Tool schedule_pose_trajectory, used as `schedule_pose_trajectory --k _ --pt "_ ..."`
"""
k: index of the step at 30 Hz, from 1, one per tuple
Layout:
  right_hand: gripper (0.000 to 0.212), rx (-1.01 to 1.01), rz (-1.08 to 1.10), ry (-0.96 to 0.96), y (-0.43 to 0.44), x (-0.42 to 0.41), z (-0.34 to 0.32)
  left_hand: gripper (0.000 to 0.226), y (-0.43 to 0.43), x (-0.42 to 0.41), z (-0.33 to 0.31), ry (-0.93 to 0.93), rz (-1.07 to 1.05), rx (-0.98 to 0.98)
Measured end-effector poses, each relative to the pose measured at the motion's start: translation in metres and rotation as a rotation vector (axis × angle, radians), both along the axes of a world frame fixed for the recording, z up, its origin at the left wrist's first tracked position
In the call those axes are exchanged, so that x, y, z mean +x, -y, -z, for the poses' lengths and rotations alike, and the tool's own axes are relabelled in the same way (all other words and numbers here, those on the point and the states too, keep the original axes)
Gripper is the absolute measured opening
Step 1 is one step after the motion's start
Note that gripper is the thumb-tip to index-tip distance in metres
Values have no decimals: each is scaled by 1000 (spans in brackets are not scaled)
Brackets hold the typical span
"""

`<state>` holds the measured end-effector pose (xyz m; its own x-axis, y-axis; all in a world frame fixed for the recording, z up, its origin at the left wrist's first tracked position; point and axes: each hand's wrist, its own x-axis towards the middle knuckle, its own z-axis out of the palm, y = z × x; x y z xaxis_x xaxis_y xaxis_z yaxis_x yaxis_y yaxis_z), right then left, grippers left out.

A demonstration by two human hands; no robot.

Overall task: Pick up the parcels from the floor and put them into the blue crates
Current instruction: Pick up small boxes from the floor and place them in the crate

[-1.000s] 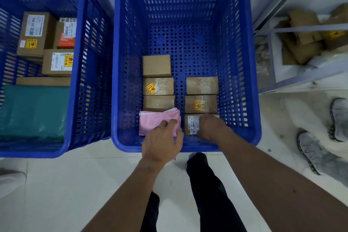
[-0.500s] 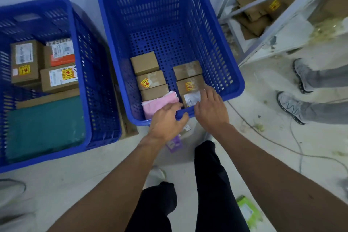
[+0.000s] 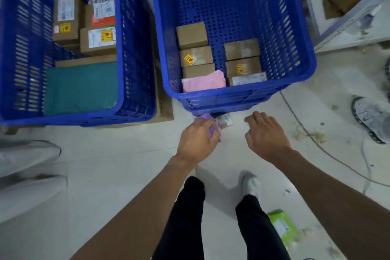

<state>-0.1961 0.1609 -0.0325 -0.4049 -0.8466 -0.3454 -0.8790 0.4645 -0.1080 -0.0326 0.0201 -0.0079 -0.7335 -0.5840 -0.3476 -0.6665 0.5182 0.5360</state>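
**Get a good hold on the purple parcel**

The purple parcel point(image 3: 205, 116) lies on the floor point(image 3: 105, 164) in the middle of the frame, just below the right blue crate point(image 3: 253, 92). The left grip point(image 3: 196, 141) reaches down, palm down, fingers curled onto it. I think it should pinch firmly before lifting, so the thin bag does not slip. The right grip point(image 3: 267, 135) hangs beside it, fingers loose, holding nothing.
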Motion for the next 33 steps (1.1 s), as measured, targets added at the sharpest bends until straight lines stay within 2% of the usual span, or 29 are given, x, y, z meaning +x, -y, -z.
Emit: schedule_pose_trajectory --k 3,9,14,21,25,28,31,33 --pt "30 111 -104 46 -15 -3 32 25 -15 17 41 140 -63 77" --pt "45 295 -239 107 -33 -4 122 22 -55 35 144 234 -401 288" --pt "55 395 -252 133 -9 -2 239 20 -66 49 244 249 -413 330" --pt "71 294 -245 118 44 1 407 19 -40 71 388 260 -471 280" --pt "80 213 -357 71 71 -3 477 19 -27 77 449 245 -495 238" --pt "85 157 -492 -103 79 -10 511 23 -22 75 475 231 -513 250" --pt "92 138 -538 -153 85 -12 521 39 -17 75 480 213 -536 278" --pt "91 125 -534 -162 85 -11 515 30 -15 76 476 205 -534 272"
